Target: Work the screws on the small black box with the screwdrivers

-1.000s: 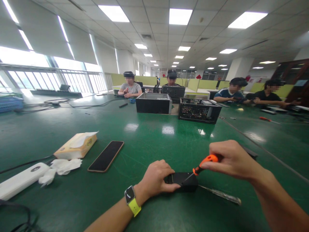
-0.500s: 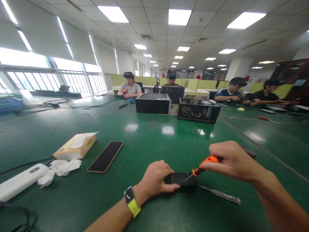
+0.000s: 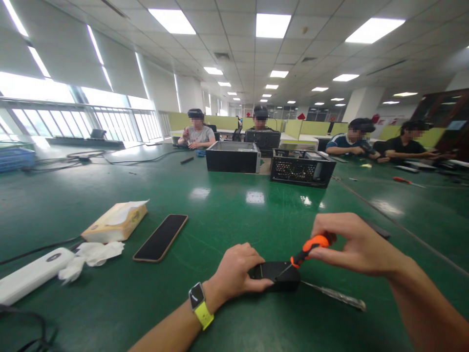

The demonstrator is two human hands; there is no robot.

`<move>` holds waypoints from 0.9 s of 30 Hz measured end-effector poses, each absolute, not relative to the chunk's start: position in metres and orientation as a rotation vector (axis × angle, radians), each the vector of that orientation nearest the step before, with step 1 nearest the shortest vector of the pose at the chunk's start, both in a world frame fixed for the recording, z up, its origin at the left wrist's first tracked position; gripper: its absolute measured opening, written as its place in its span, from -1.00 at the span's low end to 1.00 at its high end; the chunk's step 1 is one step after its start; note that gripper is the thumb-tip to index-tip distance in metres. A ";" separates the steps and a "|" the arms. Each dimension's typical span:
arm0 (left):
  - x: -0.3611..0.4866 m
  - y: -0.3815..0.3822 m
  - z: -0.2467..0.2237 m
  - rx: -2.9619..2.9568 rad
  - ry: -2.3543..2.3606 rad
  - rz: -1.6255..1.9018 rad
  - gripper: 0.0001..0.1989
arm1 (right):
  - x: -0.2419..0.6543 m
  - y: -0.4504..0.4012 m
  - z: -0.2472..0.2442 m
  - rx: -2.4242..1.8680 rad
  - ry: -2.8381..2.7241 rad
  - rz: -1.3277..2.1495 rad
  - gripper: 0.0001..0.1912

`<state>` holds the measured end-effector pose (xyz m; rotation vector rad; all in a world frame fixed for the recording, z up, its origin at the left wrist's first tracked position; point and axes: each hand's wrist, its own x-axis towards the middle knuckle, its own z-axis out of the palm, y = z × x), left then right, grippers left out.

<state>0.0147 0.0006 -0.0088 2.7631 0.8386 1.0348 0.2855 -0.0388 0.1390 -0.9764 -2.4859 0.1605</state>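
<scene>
A small black box-shaped device lies on the green table, its exact kind unclear. My left hand is closed around its left end, thumb along the near side. In my right hand is an orange and black screwdriver, held by the handle and tilted. The shaft slants down and left, its tip at the top face of the device near my left thumb. Just right of the device lies a second screwdriver with a clear handle, touched by neither hand.
To the left lie a phone, a tissue pack, crumpled tissue and a white power strip. Two computer cases stand farther back. Several people sit across the table. Another orange screwdriver rests at right.
My right hand has turned slightly at the screwdriver handle, and the handle has shifted a little left. My left hand and the black device stay in place.
</scene>
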 end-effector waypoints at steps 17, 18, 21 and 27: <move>0.015 0.000 -0.008 2.759 0.856 1.042 -0.60 | 0.289 -0.039 0.142 -0.885 -2.496 0.289 -0.81; 0.015 0.000 -0.008 2.756 0.859 1.039 -0.60 | 0.290 -0.039 0.141 -0.933 -2.484 0.260 -0.79; 0.015 0.000 -0.009 2.756 0.860 1.030 -0.61 | 0.291 -0.036 0.136 -1.048 -2.441 0.146 -0.53; 0.015 0.000 -0.009 2.756 0.854 1.035 -0.59 | 0.289 -0.035 0.141 -0.864 -2.484 0.288 -0.81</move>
